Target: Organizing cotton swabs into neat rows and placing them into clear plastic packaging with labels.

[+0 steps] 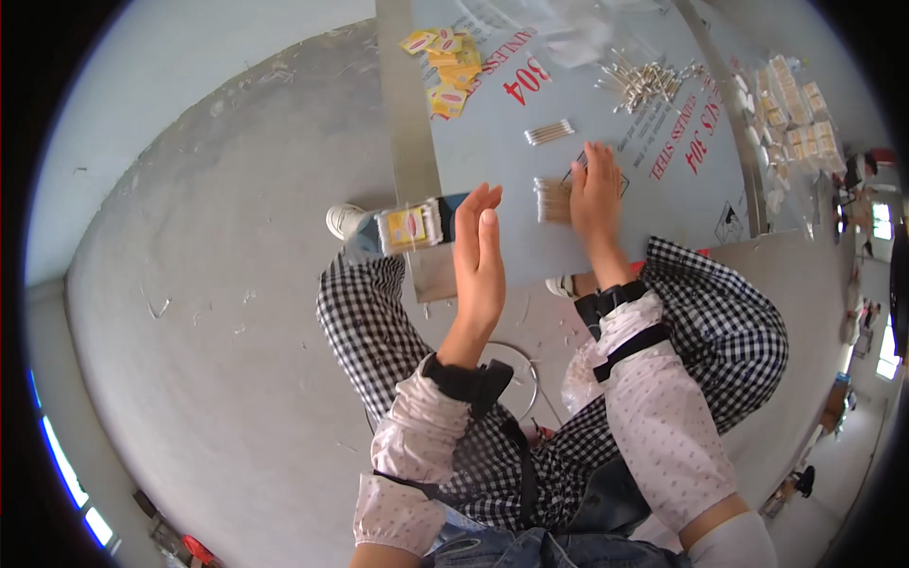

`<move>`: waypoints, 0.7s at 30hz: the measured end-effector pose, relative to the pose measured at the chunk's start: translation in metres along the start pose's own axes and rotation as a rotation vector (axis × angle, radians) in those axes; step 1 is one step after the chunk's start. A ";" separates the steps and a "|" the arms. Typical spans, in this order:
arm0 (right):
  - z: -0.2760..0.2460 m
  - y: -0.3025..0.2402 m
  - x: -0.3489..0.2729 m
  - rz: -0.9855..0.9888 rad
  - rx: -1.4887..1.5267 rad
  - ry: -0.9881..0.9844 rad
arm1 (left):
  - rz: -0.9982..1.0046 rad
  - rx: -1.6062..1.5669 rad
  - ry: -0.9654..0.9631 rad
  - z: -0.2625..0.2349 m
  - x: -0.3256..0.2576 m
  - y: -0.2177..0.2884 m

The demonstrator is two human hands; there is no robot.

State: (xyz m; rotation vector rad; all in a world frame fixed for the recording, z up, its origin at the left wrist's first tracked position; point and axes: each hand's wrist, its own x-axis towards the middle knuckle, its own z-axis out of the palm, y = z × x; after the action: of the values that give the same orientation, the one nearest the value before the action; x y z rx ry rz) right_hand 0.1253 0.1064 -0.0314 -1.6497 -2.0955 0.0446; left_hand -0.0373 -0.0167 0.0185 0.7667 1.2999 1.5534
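Observation:
My left hand (480,251) is raised at the near left edge of the table, fingers stretched upward, with nothing in it. Flat and slightly blurred, my right hand (597,201) rests against the right side of a row of cotton swabs (552,200), hiding their right ends. A few more cotton swabs (550,132) lie side by side just beyond. Left of my left hand is a pack of cotton swabs (386,233) with a yellow label card (408,227) on its front. A loose heap of cotton swabs (646,83) lies at the far right.
Yellow label cards (455,64) are piled at the table's far left. Clear plastic bags (573,30) lie at the far edge. Several filled swab packs (800,118) sit to the right of the metal-sheet tabletop (511,170). My knees flank its near edge.

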 end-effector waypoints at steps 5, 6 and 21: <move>0.007 -0.014 0.001 0.011 -0.065 0.019 | 0.008 -0.164 -0.024 0.051 0.046 -0.034; 0.007 -0.016 0.001 0.000 -0.045 0.008 | 0.018 -0.157 -0.046 0.058 0.050 -0.037; 0.027 -0.088 -0.005 -0.211 0.116 -0.029 | 0.046 -0.136 0.066 -0.001 0.026 -0.030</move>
State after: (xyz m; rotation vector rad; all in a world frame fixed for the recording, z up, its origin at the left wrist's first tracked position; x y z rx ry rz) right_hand 0.0352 0.0847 -0.0302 -1.3623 -2.2335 0.1197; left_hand -0.0396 0.0068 -0.0134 0.6683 1.2175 1.6978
